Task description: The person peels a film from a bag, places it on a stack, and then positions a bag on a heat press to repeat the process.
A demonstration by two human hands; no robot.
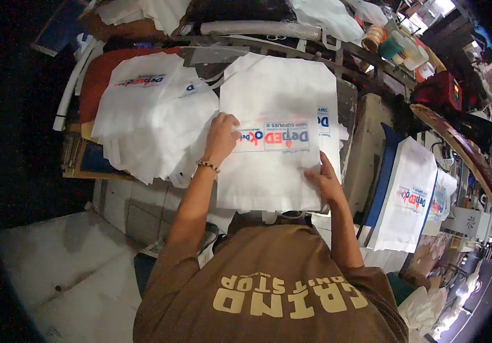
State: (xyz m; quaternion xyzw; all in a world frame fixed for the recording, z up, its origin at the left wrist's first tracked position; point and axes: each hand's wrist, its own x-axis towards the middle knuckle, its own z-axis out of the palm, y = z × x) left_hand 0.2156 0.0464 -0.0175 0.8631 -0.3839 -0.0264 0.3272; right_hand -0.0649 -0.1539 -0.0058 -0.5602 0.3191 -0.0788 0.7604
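A white printed bag (274,177) lies in front of me, its red and blue lettering upside down from where I look. My left hand (222,134) is closed on its left edge, fingers bent over the front. On the opposite side, my right hand (326,180) pinches the lower right edge between thumb and fingers. Part of another printed sheet or bag (324,117) shows behind that right edge. To the left of my left hand, a loose pile of white printed bags (149,126) is spread out, with handle loops visible.
More printed bags (407,194) lie on a blue-edged board at right. Tubs (391,44) and a red device (440,94) stand at the upper right. A plastic-wrapped roll (260,28) lies along the back. A curved wooden piece (466,154) juts in at right.
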